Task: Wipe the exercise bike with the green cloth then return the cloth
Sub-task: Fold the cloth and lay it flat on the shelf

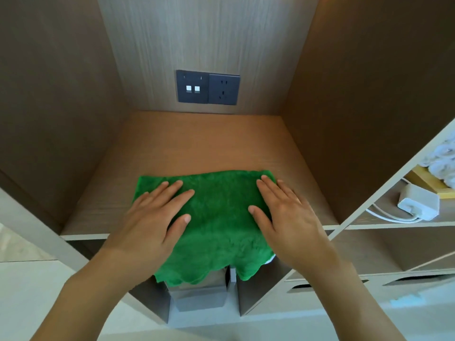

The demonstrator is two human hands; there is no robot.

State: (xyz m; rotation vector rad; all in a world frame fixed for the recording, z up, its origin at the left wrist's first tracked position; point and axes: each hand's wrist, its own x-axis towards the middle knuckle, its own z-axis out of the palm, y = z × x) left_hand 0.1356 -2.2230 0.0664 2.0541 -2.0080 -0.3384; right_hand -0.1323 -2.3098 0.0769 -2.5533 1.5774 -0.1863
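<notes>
A green cloth (219, 217) lies spread flat on a wooden shelf (197, 143) inside a cabinet niche, its near edge hanging over the shelf front. My left hand (152, 217) rests flat on the cloth's left part with fingers straight. My right hand (288, 217) lies flat on the cloth's right part, fingers straight too. The exercise bike is not in view.
A dark switch and socket panel (208, 87) sits on the niche's back wall. To the right, another shelf holds a white charger with cable (418, 203) and rolled white towels (443, 161). Lower compartments open below the shelf front (199, 296).
</notes>
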